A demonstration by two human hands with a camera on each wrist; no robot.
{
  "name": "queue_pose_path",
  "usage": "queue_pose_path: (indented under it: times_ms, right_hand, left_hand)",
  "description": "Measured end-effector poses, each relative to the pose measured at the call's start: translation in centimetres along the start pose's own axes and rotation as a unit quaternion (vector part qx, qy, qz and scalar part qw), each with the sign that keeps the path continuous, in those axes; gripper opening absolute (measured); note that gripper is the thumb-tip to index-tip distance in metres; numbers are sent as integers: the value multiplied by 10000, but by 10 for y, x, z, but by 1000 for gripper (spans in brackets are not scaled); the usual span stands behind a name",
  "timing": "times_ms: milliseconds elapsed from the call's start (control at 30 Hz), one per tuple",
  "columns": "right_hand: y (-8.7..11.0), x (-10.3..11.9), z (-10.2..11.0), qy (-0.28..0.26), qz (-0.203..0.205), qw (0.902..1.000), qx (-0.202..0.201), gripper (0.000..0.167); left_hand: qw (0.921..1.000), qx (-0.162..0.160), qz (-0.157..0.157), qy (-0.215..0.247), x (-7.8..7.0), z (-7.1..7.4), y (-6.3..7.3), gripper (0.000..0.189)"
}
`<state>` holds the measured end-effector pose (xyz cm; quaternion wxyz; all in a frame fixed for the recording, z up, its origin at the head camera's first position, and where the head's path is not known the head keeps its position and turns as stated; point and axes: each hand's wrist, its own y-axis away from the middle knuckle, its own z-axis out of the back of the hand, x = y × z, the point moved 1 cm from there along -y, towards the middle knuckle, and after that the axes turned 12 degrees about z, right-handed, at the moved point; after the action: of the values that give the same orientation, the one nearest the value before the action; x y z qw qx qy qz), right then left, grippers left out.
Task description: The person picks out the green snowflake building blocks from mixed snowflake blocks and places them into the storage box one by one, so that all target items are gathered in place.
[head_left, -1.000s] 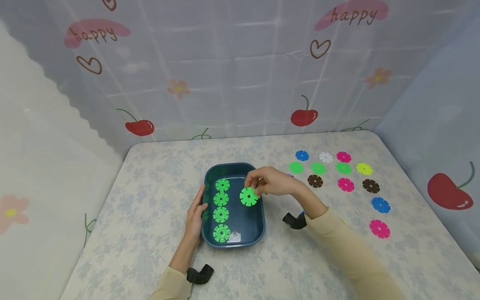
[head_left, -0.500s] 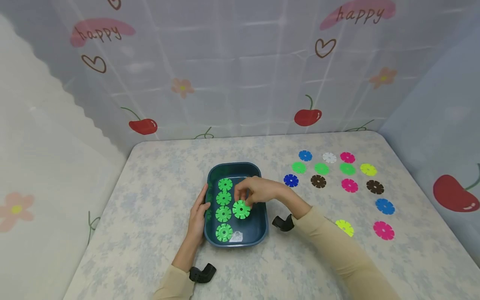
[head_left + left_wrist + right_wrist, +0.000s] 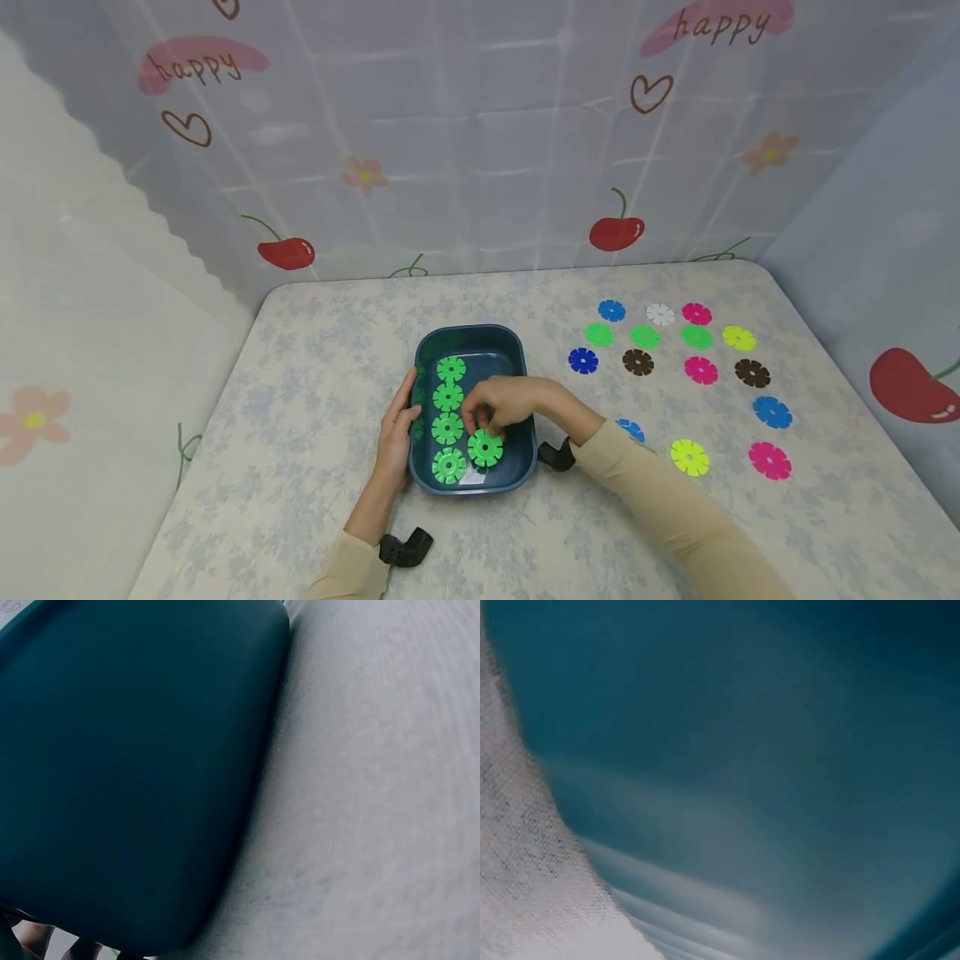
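In the head view my right hand [image 3: 504, 402] is inside a dark blue plastic tray [image 3: 474, 493], pinching a green notched plastic disc [image 3: 485, 448] by its upper edge. Left of that disc, several more green discs [image 3: 447, 428] lie in a column on the tray floor. My left hand [image 3: 393, 437] holds the tray's left side, thumb at the rim and fingers along the outer wall. The left wrist view is mostly filled by the tray wall [image 3: 135, 765], with parts of fingers at the bottom left. Only the tray wall [image 3: 705, 735] and cloth show in the right wrist view.
Several loose notched discs lie spread on the right of the patterned tablecloth [image 3: 300, 375], among them a pink disc [image 3: 769, 460], a yellow disc [image 3: 689, 457] and a brown disc [image 3: 638, 362]. A printed curtain [image 3: 480, 167] hangs behind the table.
My right hand has carried the green disc left and then toward the tray's near end, beside the column. My left hand keeps its place on the tray.
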<state>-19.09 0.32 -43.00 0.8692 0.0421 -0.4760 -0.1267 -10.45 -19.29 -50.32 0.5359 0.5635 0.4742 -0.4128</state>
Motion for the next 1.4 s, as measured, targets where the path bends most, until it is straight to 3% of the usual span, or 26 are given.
queue_pose_path:
  times_ms: [500,1067,1400]
  right_hand:
    - [-5,-4,-12,325,-453,9983,181,25]
    - [-9,-5,-18,595,-582,9965,120,27]
    - [-9,-4,-19,1139,-577,9918,46,25]
  left_hand:
    - [10000,35,20,20,1,0,0,57]
    - [10000,34,13,39,-2,-1,0,58]
    - [10000,56,-10,58,-2,0,1,57]
